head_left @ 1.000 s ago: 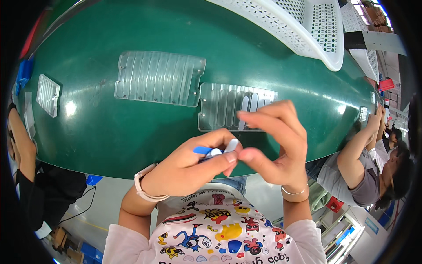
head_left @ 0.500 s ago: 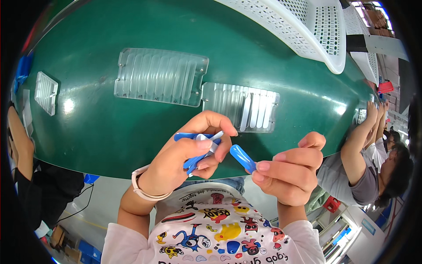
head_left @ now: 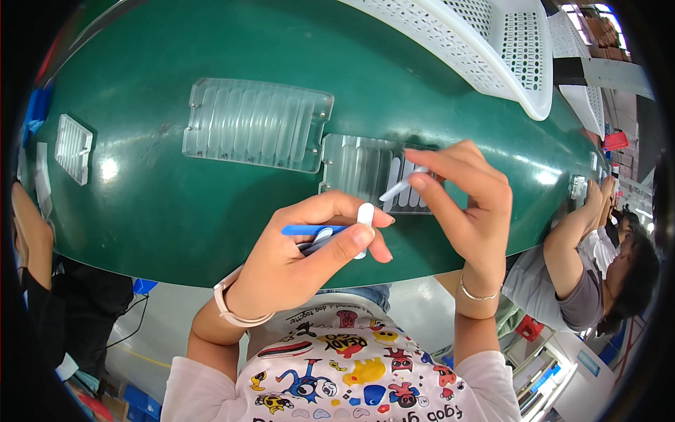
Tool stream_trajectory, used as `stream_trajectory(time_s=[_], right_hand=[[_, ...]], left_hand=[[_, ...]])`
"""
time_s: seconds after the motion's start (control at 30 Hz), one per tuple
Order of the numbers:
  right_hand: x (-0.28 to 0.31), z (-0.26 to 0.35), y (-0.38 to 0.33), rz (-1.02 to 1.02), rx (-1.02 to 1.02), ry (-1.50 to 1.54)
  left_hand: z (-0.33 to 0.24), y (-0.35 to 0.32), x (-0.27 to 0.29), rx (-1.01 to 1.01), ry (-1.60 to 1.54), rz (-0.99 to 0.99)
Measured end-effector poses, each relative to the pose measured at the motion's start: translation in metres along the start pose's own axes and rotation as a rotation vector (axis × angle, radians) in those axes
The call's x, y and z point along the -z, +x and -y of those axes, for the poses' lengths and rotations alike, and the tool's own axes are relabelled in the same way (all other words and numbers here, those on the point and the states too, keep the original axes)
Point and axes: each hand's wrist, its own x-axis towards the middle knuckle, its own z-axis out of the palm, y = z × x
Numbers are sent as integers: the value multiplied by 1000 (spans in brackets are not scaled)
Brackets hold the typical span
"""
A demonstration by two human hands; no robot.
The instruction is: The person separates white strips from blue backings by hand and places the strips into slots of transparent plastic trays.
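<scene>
The left hand [head_left: 299, 257] is clutching round-ended blue-and-white strips [head_left: 365, 212], the right hand [head_left: 470, 200] pinching a white strip [head_left: 396, 190], a clear grooved plastic tray [head_left: 341, 165] sitting part-filled.

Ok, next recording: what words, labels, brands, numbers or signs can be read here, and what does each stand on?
Pale T-shirt: printed lettering among cartoon figures, partly legible; wording not copied out here.
Clear grooved tray, the one without strips nearest the middle: small dark marks along its near edge, too small to read surely.
Red panel, right background: any writing is too small to read.
</scene>
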Motion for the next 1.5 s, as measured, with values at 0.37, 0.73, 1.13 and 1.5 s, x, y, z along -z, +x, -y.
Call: stream_trajectory(time_s=[0.37,0.73,1.13,1.5], right_hand=[[-9,5,19,100,112,-405],[5,2,22,142,19,-406],[-8,10,22,260,9,-323],[-7,13,14,183,91,-221]], left_hand=[[10,0,0,-142,194,-186],[12,1,1,-238,120,-225],[5,-3,3,-43,122,-263],[-2,-2,3,25,80,-219]])
